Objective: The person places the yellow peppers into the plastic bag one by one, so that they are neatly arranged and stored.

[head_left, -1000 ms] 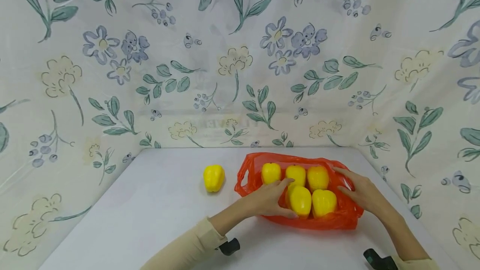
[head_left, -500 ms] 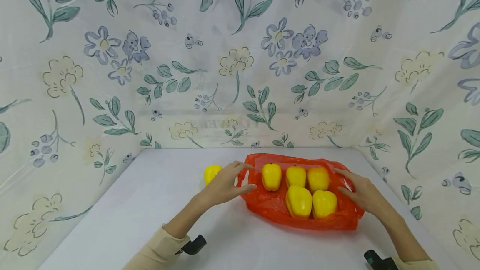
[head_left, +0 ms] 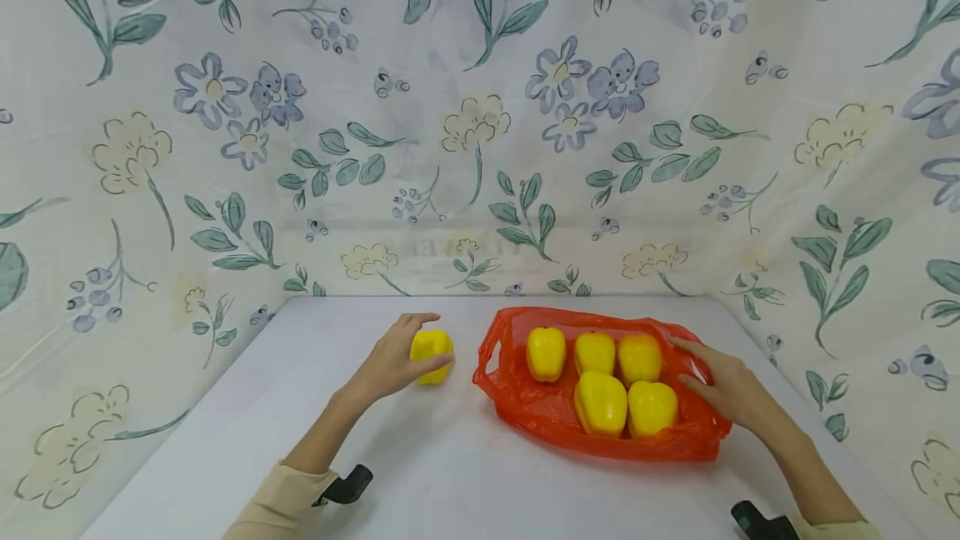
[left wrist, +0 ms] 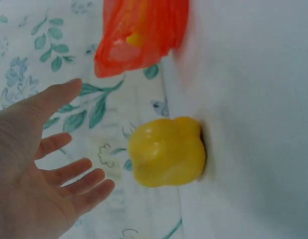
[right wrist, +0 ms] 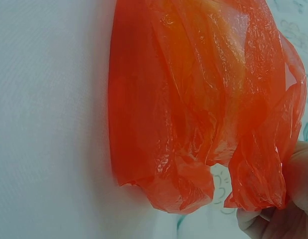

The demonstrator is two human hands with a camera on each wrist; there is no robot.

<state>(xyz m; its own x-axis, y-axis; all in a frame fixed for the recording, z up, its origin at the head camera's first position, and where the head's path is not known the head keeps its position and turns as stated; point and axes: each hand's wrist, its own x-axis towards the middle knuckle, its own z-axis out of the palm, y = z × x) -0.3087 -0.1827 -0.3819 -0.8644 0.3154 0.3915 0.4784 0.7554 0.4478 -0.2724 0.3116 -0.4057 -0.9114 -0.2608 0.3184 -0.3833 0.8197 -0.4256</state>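
A lone yellow bell pepper (head_left: 429,346) rests on the white table left of the bag. My left hand (head_left: 384,367) is beside it, thumb and fingers spread and holding nothing. In the left wrist view the pepper (left wrist: 166,152) sits apart from the fingertips. An open red plastic bag (head_left: 525,411) lies on its side, with several yellow peppers (head_left: 600,402) in it. At the bag's right end my right hand (head_left: 723,386) pinches its edge. The right wrist view shows thumb and fingers gripping the bunched red film (right wrist: 258,174).
The white table (head_left: 247,407) meets a floral cloth backdrop (head_left: 480,148) behind and at both sides. A loop handle (head_left: 491,357) of the bag stands up at its left end. A dark camera is strapped to each wrist.
My left hand has let go of a pepper inside the bag, then drawn back left to the lone pepper. My right hand has stayed at the bag's right end.
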